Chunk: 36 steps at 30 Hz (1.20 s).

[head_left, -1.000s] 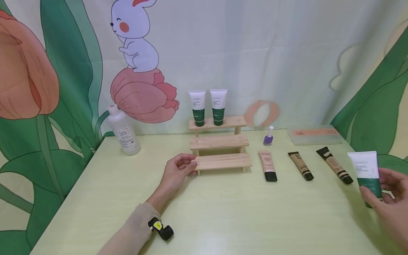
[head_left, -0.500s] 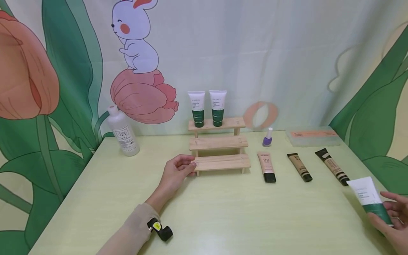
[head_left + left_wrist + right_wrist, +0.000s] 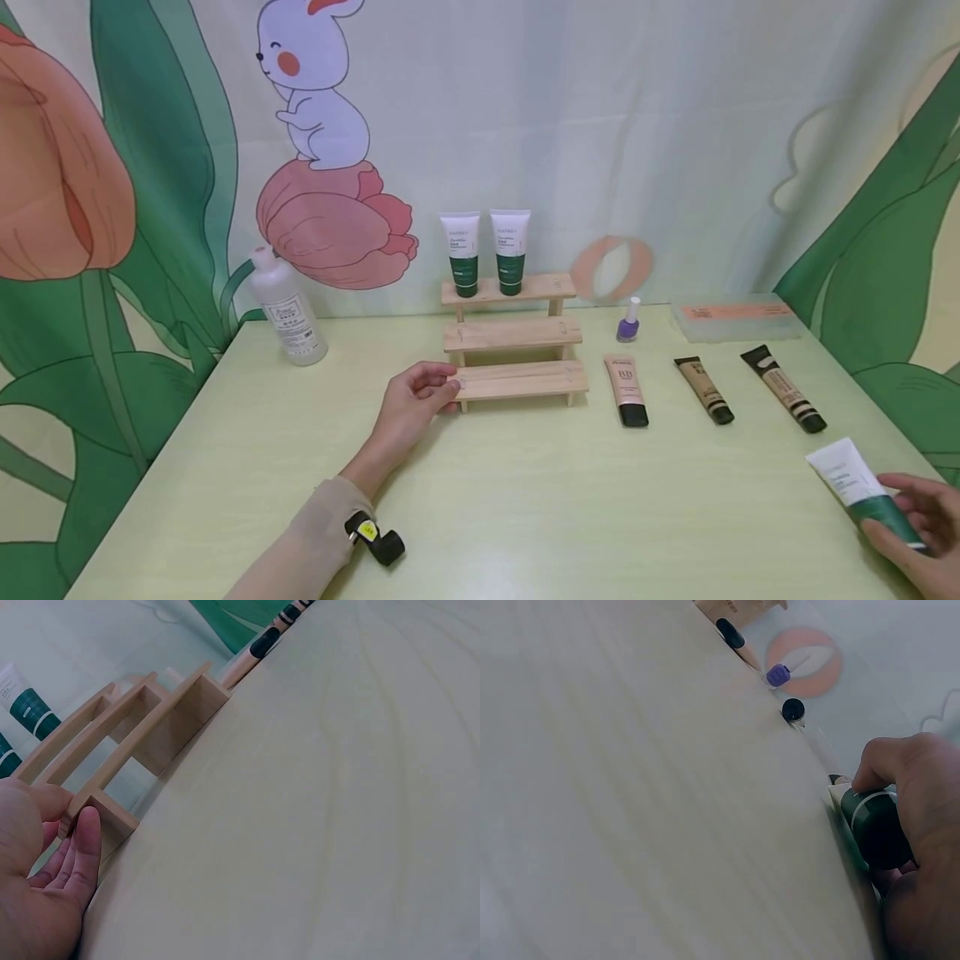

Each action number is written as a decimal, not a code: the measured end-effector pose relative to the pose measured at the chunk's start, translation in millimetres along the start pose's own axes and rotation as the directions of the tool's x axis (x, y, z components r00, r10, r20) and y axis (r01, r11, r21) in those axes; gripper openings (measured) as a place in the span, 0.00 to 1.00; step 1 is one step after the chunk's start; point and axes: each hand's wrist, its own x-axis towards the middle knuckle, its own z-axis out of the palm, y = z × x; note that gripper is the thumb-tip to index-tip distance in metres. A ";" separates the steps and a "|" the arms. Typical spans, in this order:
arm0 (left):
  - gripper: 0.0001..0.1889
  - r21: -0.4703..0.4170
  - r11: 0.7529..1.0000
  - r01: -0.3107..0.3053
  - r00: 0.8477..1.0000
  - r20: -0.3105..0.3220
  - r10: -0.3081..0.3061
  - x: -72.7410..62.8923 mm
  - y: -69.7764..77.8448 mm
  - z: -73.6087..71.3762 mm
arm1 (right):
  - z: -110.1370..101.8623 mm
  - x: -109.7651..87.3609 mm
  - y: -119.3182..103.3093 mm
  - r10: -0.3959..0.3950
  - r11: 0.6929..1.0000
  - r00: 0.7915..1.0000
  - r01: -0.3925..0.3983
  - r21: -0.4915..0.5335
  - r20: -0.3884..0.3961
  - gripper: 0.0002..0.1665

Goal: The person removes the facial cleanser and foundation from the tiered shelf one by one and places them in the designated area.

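Note:
My left hand [image 3: 415, 402] pinches the left end of the lowest step of a three-tier wooden stand [image 3: 525, 381]; in the left wrist view thumb and fingers close round that step's corner. Two white and green squeeze tubes stand on the top step, a left tube [image 3: 463, 254] and a right tube [image 3: 511, 252], caps down. At the right edge, my right hand [image 3: 918, 525] grips a third white and green squeeze tube [image 3: 855, 483], tilted low over the table with its white end pointing up-left. Its dark green cap [image 3: 885, 840] faces the right wrist camera.
Right of the stand lie a pink BB cream tube [image 3: 626, 387], a small beige tube [image 3: 703, 389] and a longer beige and black tube [image 3: 783, 387]. Behind them are a purple nail polish bottle [image 3: 628, 321] and a flat clear box [image 3: 735, 318]. A white bottle [image 3: 287, 308] stands back left.
The right hand has lowered its squeeze tube toward the table and tipped it from nearly upright to slanting. The left hand stays at the stand.

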 end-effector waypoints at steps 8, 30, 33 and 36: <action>0.13 -0.007 1.000 0.007 1.000 0.005 -0.007 1.4 -0.8 0.4 | 2.7 0.9 5.7 -0.018 0.998 1.000 0.017 -0.062 -0.025 0.49; 0.13 -0.009 1.000 -0.007 1.000 0.003 0.007 1.8 -1.4 0.0 | 2.1 3.4 2.4 0.130 0.979 0.989 -0.138 -0.152 -0.064 0.41; 0.13 -0.009 1.000 -0.006 1.000 0.004 0.006 1.8 -1.6 -0.1 | 1.6 2.2 1.0 0.141 0.978 0.988 -0.149 -0.146 -0.064 0.42; 0.13 -0.012 1.000 -0.008 1.000 0.007 0.008 1.8 -2.4 -0.2 | 0.6 1.5 -1.4 0.151 0.978 0.986 -0.159 -0.133 -0.069 0.43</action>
